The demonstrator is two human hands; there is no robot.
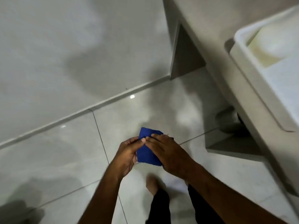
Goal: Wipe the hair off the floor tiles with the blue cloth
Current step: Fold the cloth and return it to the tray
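A: Both hands closed on the blue cloth (148, 153): left hand (127, 156) cupping the near-left edge from beneath, thumb pressed on top; right hand (168, 153) laid flat over the right side, fingertips meeting the left thumb near the middle.

B: Held where?

A: In the air, above the floor tiles (68, 152), not yet touching them. Folded into a small thick pad.

B: Handling?

A: Probably light, soft, limp; likely to unfold if pinched at one corner only. Best gripped flat across the fold, palm on top, so a broad face meets the tile.

B: Hair?

A: Too blurred to tell. Glossy tiles, probably slick; sink cabinet (242, 88) to the right, skirting (103, 101) beyond.
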